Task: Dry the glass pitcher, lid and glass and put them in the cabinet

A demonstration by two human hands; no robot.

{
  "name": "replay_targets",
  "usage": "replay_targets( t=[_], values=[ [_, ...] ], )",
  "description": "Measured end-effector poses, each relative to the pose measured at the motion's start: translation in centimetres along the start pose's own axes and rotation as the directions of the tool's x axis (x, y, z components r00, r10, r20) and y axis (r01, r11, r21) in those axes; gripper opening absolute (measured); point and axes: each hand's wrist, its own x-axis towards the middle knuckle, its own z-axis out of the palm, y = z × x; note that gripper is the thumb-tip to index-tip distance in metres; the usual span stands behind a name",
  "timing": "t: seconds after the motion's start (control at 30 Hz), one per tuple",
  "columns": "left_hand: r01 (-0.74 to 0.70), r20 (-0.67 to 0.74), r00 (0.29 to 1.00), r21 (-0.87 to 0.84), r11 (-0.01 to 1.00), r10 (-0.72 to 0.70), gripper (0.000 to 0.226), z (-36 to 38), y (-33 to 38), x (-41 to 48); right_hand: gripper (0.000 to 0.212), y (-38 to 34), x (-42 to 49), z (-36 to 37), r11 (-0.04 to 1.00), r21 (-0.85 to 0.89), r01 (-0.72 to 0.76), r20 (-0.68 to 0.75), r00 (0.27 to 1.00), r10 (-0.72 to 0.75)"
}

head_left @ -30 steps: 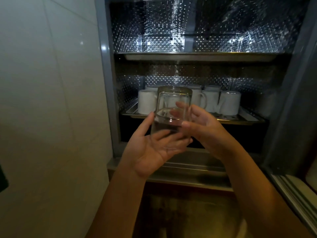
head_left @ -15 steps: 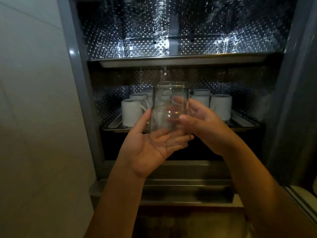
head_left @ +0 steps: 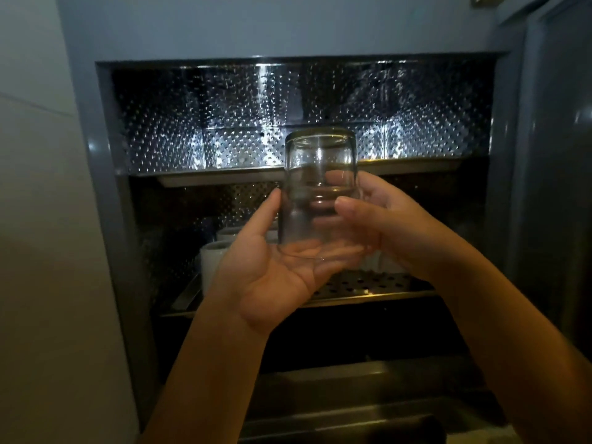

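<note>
Inverted glass [head_left: 320, 187] stood with long axis vertical, mouth on flat left hand [head_left: 272, 280]; right hand [head_left: 394, 219] grip curled round its side; upper shelf [head_left: 224, 179] behind, frame centre.

glass [head_left: 320, 161] | lifted | now level with upper shelf [head_left: 224, 178] (was before the mugs [head_left: 213, 261])

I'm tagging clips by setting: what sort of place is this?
Likely a kitchen, at a built-in dish cabinet: dimpled steel walls, white mugs on a perforated shelf, a glass held before it.
</note>
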Motion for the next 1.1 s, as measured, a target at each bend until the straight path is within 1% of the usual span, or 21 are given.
replay_targets(
  t=[0.07, 0.23, 0.33, 0.4, 0.5, 0.63, 0.67, 0.7, 0.77, 0.83, 0.9, 0.97, 1.03, 1.07, 1.1],
  values=[
    [0.002, 0.014, 1.0, 0.002, 1.0, -0.002, 0.063, 0.5, 0.5, 0.4, 0.052, -0.8, 0.4, -0.3, 1.0, -0.03, -0.003, -0.006, 1.0, 0.003],
    [0.01, 0.007, 1.0, -0.013, 1.0, -0.01, 0.064, 1.7, 1.9, 1.3, 0.047, -2.5, 1.8, -0.9, 0.989, -0.148, -0.013, -0.014, 1.0, 0.011],
    [0.019, 0.054, 0.998, -0.001, 1.0, -0.019, 0.066, 2.1, 2.5, 1.8, 0.042, -3.4, 2.3, -1.3, 0.977, -0.215, 0.014, -0.025, 0.999, -0.02],
    [0.011, 0.076, 0.997, 0.022, 1.0, -0.013, 0.066, 2.4, 2.9, 2.1, 0.044, -3.9, 2.7, -1.5, 0.969, -0.244, 0.042, -0.039, 0.998, -0.053],
    [0.006, 0.089, 0.996, 0.025, 1.0, -0.008, 0.067, 2.8, 3.6, 2.4, 0.059, -4.3, 3.7, -1.3, 0.966, -0.247, 0.077, -0.07, 0.993, -0.097],
    [0.027, 0.2, 0.979, 0.023, 0.999, -0.031, 0.063, 2.9, 4.6, 2.5, 0.054, -4.8, 4.9, -0.9, 0.966, -0.238, 0.102, -0.129, 0.982, -0.135],
    [0.035, 0.212, 0.976, 0.029, 0.999, -0.04, 0.065, 3.0, 4.8, 2.5, 0.054, -5.0, 5.1, -0.9, 0.965, -0.24, 0.107, -0.135, 0.981, -0.142],
    [0.031, 0.204, 0.978, 0.045, 0.998, -0.039, 0.068, 3.0, 4.9, 2.5, 0.056, -5.3, 5.3, -0.9, 0.964, -0.239, 0.115, -0.138, 0.979, -0.151],
    [0.005, 0.125, 0.992, 0.122, 0.993, -0.02, 0.069, 3.0, 5.2, 2.6, 0.054, -5.8, 5.7, -0.9, 0.963, -0.231, 0.139, -0.14, 0.975, -0.174],
    [0.021, 0.068, 0.997, 0.176, 0.984, -0.034, 0.073, 2.9, 5.6, 2.6, 0.042, -6.3, 6.1, -0.7, 0.955, -0.245, 0.169, -0.149, 0.966, -0.209],
    [0.048, 0.024, 0.998, 0.176, 0.983, -0.053, 0.082, 2.4, 6.0, 2.6, 0.036, -6.6, 6.5, -0.7, 0.943, -0.277, 0.182, -0.179, 0.955, -0.237],
    [0.046, -0.016, 0.999, 0.172, 0.984, -0.044, 0.085, 1.9, 6.4, 2.6, 0.045, -6.8, 6.9, -0.6, 0.936, -0.301, 0.179, -0.197, 0.949, -0.245],
    [0.039, -0.027, 0.999, 0.18, 0.983, -0.035, 0.085, 1.5, 6.7, 2.7, 0.057, -6.9, 7.3, -0.5, 0.932, -0.317, 0.178, -0.201, 0.947, -0.249],
    [0.037, -0.029, 0.999, 0.186, 0.982, -0.032, 0.085, 1.3, 6.9, 2.7, 0.059, -6.8, 7.6, -0.4, 0.932, -0.321, 0.171, -0.207, 0.947, -0.245],
    [0.036, -0.032, 0.999, 0.189, 0.981, -0.03, 0.084, 1.0, 7.0, 2.7, 0.056, -6.7, 7.8, -0.3, 0.933, -0.323, 0.16, -0.215, 0.947, -0.237]
  ],
)
